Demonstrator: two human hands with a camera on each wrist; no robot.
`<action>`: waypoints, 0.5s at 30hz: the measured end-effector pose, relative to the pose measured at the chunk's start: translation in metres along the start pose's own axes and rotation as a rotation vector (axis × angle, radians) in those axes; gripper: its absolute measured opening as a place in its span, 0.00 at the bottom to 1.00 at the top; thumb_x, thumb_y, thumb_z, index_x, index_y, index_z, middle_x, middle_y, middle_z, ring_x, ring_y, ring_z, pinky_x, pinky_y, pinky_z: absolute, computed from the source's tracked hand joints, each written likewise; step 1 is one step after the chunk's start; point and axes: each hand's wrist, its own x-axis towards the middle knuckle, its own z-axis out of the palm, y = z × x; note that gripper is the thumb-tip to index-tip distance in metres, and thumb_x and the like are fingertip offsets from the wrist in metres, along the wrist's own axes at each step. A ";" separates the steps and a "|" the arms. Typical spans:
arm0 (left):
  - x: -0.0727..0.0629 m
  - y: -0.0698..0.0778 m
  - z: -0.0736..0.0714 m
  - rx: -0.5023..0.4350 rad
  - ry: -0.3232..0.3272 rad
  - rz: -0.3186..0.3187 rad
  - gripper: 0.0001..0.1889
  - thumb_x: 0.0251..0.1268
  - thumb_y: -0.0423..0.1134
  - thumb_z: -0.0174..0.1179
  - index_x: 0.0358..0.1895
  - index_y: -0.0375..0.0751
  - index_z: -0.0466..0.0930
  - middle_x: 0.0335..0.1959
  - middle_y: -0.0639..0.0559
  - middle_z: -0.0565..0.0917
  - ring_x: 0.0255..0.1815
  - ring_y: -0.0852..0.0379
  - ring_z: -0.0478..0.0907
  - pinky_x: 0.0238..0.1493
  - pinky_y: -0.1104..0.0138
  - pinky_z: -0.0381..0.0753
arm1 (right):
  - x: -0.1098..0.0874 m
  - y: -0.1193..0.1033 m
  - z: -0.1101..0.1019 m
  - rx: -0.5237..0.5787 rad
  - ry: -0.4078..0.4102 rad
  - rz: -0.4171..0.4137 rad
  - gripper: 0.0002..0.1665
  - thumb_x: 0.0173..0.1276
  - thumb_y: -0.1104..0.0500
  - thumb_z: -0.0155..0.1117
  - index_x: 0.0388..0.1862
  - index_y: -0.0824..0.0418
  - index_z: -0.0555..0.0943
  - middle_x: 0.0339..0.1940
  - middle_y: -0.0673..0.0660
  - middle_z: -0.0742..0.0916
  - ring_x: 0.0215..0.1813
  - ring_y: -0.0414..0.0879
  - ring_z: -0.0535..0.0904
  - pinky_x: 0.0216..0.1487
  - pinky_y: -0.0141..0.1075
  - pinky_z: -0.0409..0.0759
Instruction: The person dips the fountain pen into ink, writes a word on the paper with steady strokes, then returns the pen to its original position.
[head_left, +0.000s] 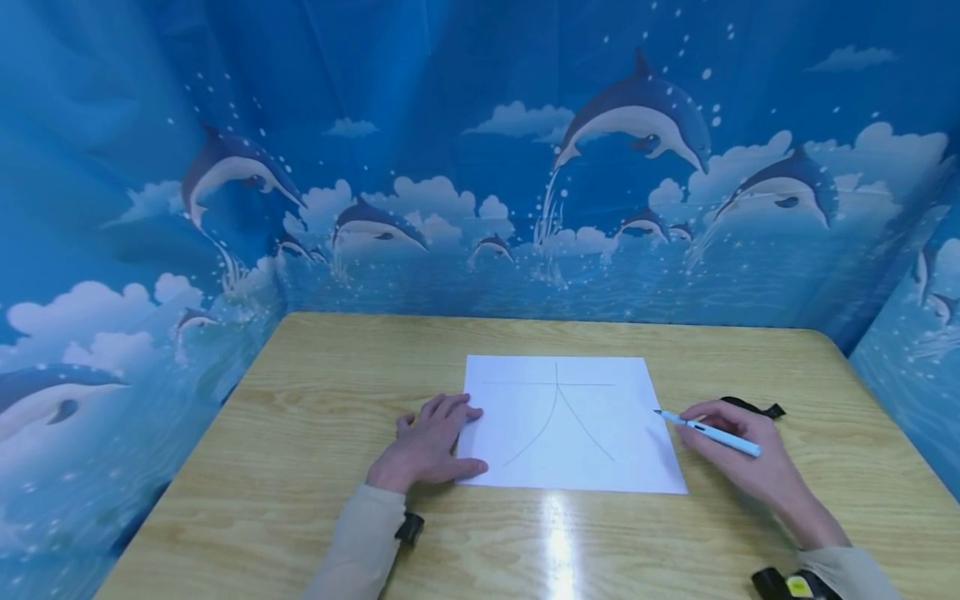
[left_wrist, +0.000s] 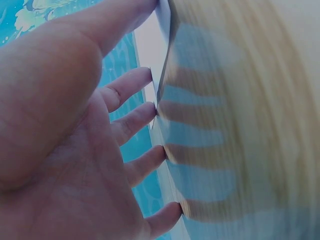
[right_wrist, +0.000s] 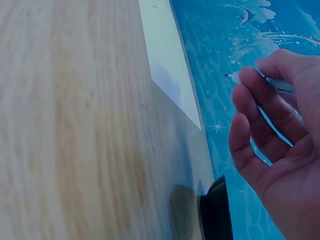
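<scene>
A white sheet of paper (head_left: 637, 383) lies on the table with thin dark lines on it. A long horizontal line crosses a short upright one, and two curved strokes spread downward from there. My left hand (head_left: 431, 442) rests at the sheet's left edge, fingers spread, thumb and fingertips touching the paper. In the left wrist view its fingertips meet the table along the paper's edge. Just right of the sheet, my right hand (head_left: 738, 450) pinches a light blue pen (head_left: 723, 437) between thumb and fingers. The pen's dark tip points left, over the paper's right edge.
The wood-grain table (head_left: 315, 400) reflects a bright glare in front of the sheet. A black object (head_left: 768, 410) lies behind my right hand, partly hidden by it. A blue curtain (head_left: 450, 125) printed with dolphins hangs around the table's back and sides.
</scene>
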 end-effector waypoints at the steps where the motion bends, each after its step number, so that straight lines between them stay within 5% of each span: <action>1: 0.000 0.000 0.000 -0.001 0.000 0.001 0.39 0.62 0.60 0.69 0.74 0.52 0.70 0.82 0.49 0.61 0.84 0.37 0.51 0.70 0.27 0.55 | 0.000 0.001 -0.001 -0.001 0.002 -0.001 0.12 0.69 0.52 0.73 0.46 0.57 0.86 0.28 0.45 0.89 0.28 0.38 0.81 0.28 0.31 0.76; 10: 0.000 -0.001 0.000 0.000 -0.001 0.003 0.39 0.62 0.60 0.69 0.74 0.52 0.69 0.82 0.49 0.60 0.84 0.37 0.50 0.70 0.27 0.55 | -0.005 0.005 -0.011 0.043 -0.021 -0.114 0.13 0.78 0.60 0.60 0.55 0.64 0.84 0.38 0.48 0.93 0.41 0.31 0.88 0.41 0.25 0.85; 15: 0.000 -0.001 0.000 -0.010 -0.003 -0.002 0.38 0.62 0.59 0.69 0.74 0.52 0.69 0.82 0.49 0.60 0.84 0.37 0.50 0.70 0.27 0.54 | -0.006 0.009 -0.016 0.146 -0.026 -0.085 0.14 0.77 0.64 0.59 0.57 0.70 0.81 0.39 0.42 0.92 0.42 0.34 0.90 0.38 0.31 0.87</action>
